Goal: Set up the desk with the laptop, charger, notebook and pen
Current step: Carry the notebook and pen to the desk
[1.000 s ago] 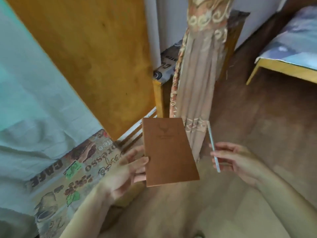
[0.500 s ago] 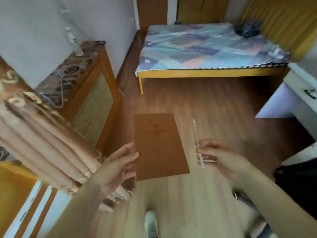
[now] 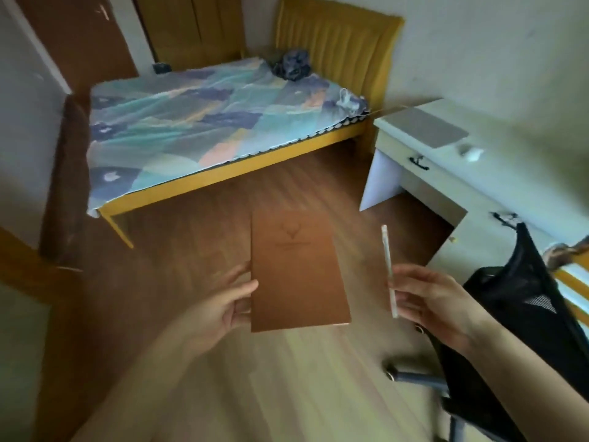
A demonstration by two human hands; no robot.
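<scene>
My left hand (image 3: 224, 306) grips the left edge of a brown notebook (image 3: 296, 272) with a deer emblem on its cover, held flat over the wooden floor. A thin white pen (image 3: 388, 266) stands nearly upright, pinched in my right hand (image 3: 430, 301). The white desk (image 3: 497, 183) stands at the right. On its top lies a closed grey laptop (image 3: 427, 127), with a small white charger (image 3: 471, 153) beside it. Both hands are in mid-air, well short of the desk.
A black mesh office chair (image 3: 522, 317) stands at the lower right, between me and the desk. A bed (image 3: 197, 122) with a patterned cover fills the middle back. A brown cabinet (image 3: 68, 193) lines the left wall.
The view has swung right from the curtain and cabinet toward the bed, then the desk and chair. Both hands keep the same hold on the notebook and pen.
</scene>
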